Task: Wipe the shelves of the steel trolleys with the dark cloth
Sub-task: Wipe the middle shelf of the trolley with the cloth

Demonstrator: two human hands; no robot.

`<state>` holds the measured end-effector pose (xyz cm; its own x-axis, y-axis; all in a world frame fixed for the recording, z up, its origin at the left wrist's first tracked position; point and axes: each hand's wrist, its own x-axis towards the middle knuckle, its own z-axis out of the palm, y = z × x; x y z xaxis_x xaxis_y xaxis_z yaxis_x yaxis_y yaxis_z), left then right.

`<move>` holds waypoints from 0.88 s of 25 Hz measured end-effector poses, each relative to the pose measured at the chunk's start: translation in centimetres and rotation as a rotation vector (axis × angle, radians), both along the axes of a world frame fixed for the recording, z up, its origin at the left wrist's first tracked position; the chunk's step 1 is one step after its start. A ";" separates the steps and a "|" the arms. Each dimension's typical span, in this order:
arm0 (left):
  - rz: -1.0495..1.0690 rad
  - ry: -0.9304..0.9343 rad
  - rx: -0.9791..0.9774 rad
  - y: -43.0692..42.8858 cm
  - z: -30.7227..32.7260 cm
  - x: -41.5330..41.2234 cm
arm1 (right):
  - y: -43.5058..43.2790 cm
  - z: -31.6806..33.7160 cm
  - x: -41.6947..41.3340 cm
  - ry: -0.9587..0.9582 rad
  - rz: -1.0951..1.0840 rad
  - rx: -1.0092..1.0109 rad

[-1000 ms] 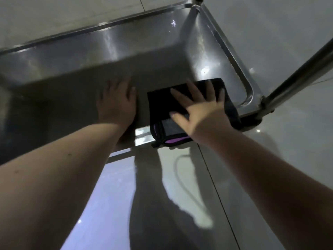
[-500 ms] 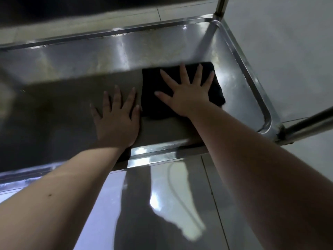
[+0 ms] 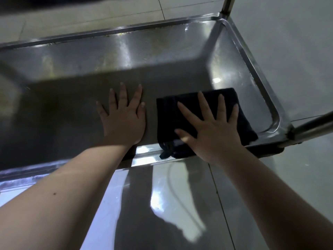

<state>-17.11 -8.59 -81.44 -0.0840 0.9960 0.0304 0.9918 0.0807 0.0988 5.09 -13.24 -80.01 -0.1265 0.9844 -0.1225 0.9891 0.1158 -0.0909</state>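
**Cloth coming back to the front rim**

The right hand [image 3: 214, 132] is pressing flat on the dark cloth [image 3: 168, 121], with its fingers straight and spread and gripping nothing. The cloth is lying folded on the right part of the trolley shelf [image 3: 162, 51], and its near corner is hanging over the front rim [image 3: 144, 160]. Half a second ago it was sitting deeper in, closer to the back wall [image 3: 108, 49]. It is now sliding back toward the person, so a push-and-pull stroke over this right-hand strip is probably finishing. The left hand [image 3: 124, 120] is resting flat on bare steel just beside the cloth, fingers straight and holding nothing, and it is keeping its place as a brace. Yellowish marks [image 3: 48, 69] are showing near the back wall and the left part is lying in shadow, so most of this shelf is likely still waiting to be wiped.
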 end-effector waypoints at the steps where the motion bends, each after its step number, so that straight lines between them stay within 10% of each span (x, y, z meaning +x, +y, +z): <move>1: -0.001 0.001 0.004 0.0 -0.1 0.0 | -1.4 -0.1 0.0 -0.017 0.009 -0.002; 22: 0.010 -0.032 0.006 0.1 -0.1 0.0 | 17.5 1.0 5.4 -0.040 -0.244 -0.068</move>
